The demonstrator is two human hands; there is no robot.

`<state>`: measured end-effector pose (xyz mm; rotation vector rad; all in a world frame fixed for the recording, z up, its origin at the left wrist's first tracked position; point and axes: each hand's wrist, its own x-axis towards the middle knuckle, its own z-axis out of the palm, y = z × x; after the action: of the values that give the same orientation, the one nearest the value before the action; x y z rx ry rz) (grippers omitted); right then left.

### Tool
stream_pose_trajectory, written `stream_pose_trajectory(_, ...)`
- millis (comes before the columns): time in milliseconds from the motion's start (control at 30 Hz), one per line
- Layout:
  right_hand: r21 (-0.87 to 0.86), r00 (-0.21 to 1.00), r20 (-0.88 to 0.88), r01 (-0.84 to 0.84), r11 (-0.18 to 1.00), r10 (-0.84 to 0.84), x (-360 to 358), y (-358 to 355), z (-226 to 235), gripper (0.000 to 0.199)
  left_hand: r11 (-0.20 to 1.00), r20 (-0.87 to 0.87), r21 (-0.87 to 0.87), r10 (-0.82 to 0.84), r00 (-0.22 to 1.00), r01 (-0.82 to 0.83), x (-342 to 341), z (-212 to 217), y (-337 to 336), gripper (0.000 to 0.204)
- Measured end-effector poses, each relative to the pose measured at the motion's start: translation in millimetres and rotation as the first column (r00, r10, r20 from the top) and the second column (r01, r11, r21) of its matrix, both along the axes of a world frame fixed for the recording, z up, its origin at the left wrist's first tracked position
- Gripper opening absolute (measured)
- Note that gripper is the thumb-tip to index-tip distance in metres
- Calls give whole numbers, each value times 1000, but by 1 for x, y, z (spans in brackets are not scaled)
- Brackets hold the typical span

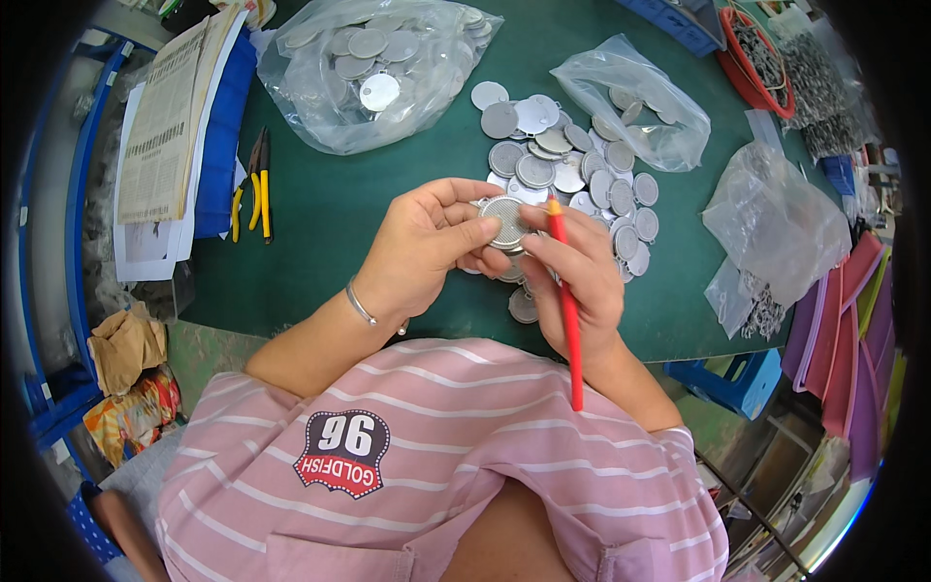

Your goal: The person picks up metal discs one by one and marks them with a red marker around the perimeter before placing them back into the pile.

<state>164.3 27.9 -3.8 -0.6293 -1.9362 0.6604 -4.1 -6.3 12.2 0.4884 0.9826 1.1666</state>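
Fingers [558, 256] hold a disc [506, 221] (mesh-faced metal) — plus a pencil [570, 320].

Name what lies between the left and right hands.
In the head view, a textured metal disc pinched by the left hand, beside the right hand; loose discs on the table underneath.

The left hand [419, 238] and right hand [582, 270] cover parts of the metal disc [506, 219], and its back is hidden. They hide some of the disc pile [535, 171] too (maybe a few). The top edge cuts off the blue bin [685, 27]. Letters on the printed sheet [163, 126] are too tiny.
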Motion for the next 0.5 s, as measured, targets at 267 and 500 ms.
stream_pose_trajectory(267, -845, 907, -360, -219, 488, -217, 5, 0, -1, 15, 988, -222, -16, -151, 963, 151, -5, -9, 1, 20)
stream_pose_trajectory(500, -841, 825, -479, -334, 425, -299, 8, 1, -1, 11, 992, 18, 63, 105, 994, -106, -12, -10, 4, 18)
